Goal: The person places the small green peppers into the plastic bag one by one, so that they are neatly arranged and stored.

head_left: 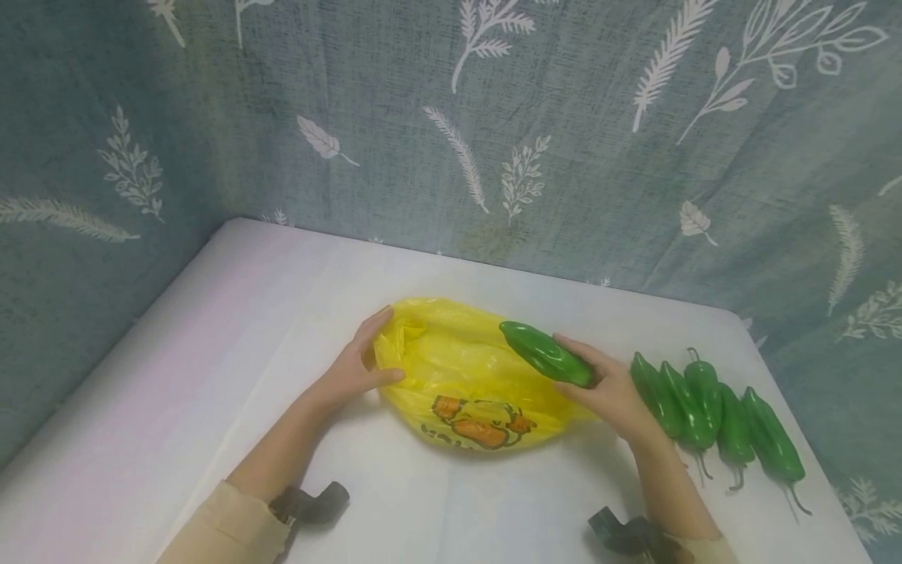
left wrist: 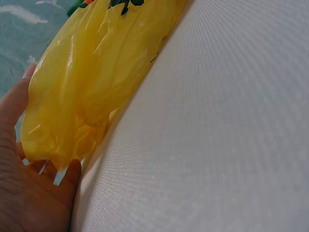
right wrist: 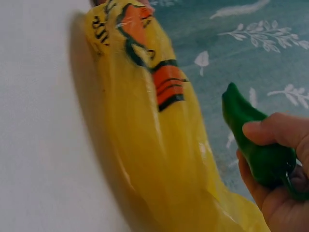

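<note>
A yellow plastic bag (head_left: 465, 352) with an orange and green print lies on the white table, its mouth spread upward. My left hand (head_left: 355, 364) holds the bag's left end, thumb at the near rim and fingers along the far side. In the left wrist view, fingers (left wrist: 72, 176) reach round the crumpled yellow plastic. Over the right part of the bag's mouth, my right hand (head_left: 606, 388) grips a green pepper (head_left: 543, 352) by its stem end, the tip pointing left. The right wrist view shows the thumb pressed along this pepper (right wrist: 256, 135), its stem near the palm.
Several more green peppers (head_left: 733, 431) lie side by side at the table's right, just beyond my right wrist. A patterned blue-green curtain (head_left: 395, 157) hangs behind the white table (head_left: 282, 290) and along its sides.
</note>
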`<act>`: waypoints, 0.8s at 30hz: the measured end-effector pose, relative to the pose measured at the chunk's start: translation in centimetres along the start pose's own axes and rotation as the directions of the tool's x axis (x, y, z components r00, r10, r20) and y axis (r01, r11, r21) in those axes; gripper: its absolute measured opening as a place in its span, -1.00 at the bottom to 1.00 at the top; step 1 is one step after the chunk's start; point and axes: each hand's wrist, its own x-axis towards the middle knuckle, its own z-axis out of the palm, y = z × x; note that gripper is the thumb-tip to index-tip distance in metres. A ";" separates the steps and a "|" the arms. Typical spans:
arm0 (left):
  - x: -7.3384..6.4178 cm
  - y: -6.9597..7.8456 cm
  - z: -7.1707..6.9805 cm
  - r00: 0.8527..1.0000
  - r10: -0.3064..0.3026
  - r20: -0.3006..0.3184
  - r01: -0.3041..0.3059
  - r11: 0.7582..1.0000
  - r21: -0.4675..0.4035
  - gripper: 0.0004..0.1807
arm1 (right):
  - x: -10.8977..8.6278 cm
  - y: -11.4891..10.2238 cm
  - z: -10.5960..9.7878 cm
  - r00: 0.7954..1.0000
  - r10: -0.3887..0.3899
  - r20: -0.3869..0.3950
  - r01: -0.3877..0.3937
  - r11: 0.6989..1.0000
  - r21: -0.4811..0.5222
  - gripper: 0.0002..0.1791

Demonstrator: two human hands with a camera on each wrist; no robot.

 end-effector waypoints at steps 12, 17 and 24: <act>-0.1 0.3 0.1 1.000 -0.012 -0.006 0.013 0.999 0.034 0.00 | 2.7 0.0 2.5 0.992 0.060 0.109 -0.061 0.998 0.007 -0.37; -0.1 0.2 0.1 1.000 -0.004 -0.005 0.004 0.999 0.034 -0.01 | 3.6 0.2 3.8 0.986 0.051 0.156 -0.047 0.998 -0.029 -0.38; -0.2 0.3 0.2 1.000 -0.025 -0.009 0.026 0.999 0.040 0.02 | 4.4 0.6 5.0 0.971 0.074 0.226 -0.059 0.996 -0.070 -0.35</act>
